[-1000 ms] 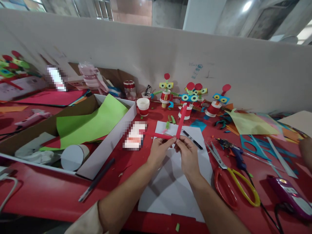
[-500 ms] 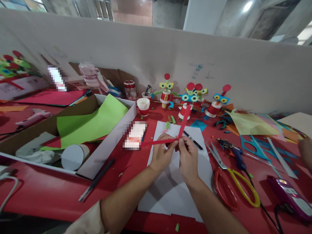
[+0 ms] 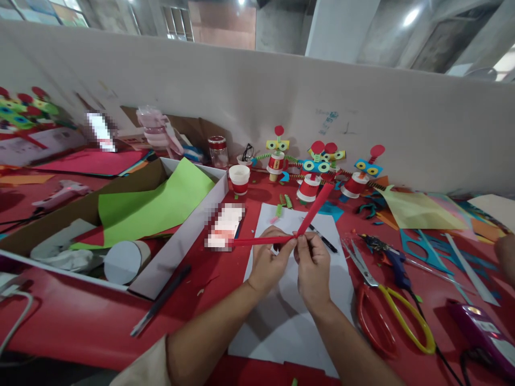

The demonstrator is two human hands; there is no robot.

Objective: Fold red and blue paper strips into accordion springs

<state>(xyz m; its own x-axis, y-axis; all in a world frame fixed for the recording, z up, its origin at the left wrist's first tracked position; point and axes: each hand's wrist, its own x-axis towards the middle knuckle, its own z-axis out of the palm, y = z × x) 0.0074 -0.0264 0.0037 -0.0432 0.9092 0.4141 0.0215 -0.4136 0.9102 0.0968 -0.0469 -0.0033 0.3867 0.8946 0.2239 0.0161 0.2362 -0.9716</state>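
Red paper strips (image 3: 316, 209) meet at a corner pinched between both hands, one arm running left and the other up to the right. My left hand (image 3: 270, 262) is closed on the left arm close to that corner. From the other side, my right hand (image 3: 314, 265) pinches the same corner with thumb and fingertips. Whether it is one folded strip or two joined ones, I cannot tell. Beneath the hands lies a white paper sheet (image 3: 281, 327), with a black pen (image 3: 324, 236) on its upper right part.
Scissors (image 3: 374, 289), a blue glue gun (image 3: 392, 260) and a purple device (image 3: 483, 332) lie on the right. Paper-cup figures (image 3: 311, 185) stand at the back. A white box (image 3: 181, 236) with green paper (image 3: 156, 206) is on the left. Another person's hand (image 3: 505, 254) shows at the right edge.
The strip's upper arm has tilted further to the right. Both hands stay together at the corner, and the whole view has shifted slightly.
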